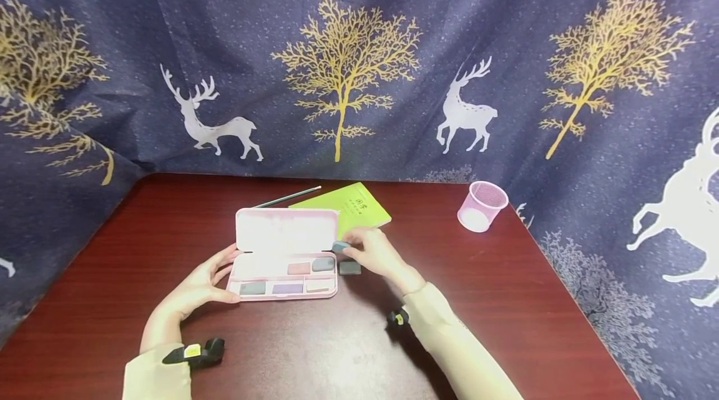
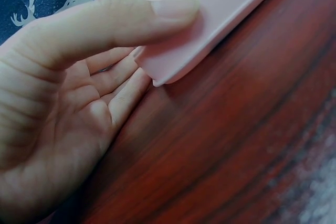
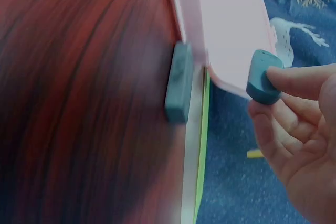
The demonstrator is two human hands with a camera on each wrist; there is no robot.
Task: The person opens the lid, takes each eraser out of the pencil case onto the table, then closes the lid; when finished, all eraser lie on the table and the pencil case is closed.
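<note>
A pink pencil case (image 1: pixel 258 266) lies with its lid raised on the table. My left hand (image 1: pixel 196 284) holds its left end, the thumb (image 2: pixel 176 13) over the front corner and the fingers behind. My right hand (image 1: pixel 377 255) pinches a dark green rounded eraser (image 3: pixel 258 85) between thumb and fingers, just off the case's right side. Below that hand, a dark green rectangular eraser (image 1: pixel 350 268) sits on the table beside the case. Inside, the back compartment has a pink eraser (image 1: pixel 299 269) and a dark one (image 1: pixel 323 264); greenish, purple and white pieces occupy the front compartments.
Behind the case lie a yellow-green book (image 1: pixel 365 203), partly covered by the lid and right hand, and a thin pencil (image 1: pixel 289 196). A pink mesh cup (image 1: pixel 482 206) stands at the back right, close to the table edge. A patterned cloth (image 1: pixel 359 75) hangs behind the table.
</note>
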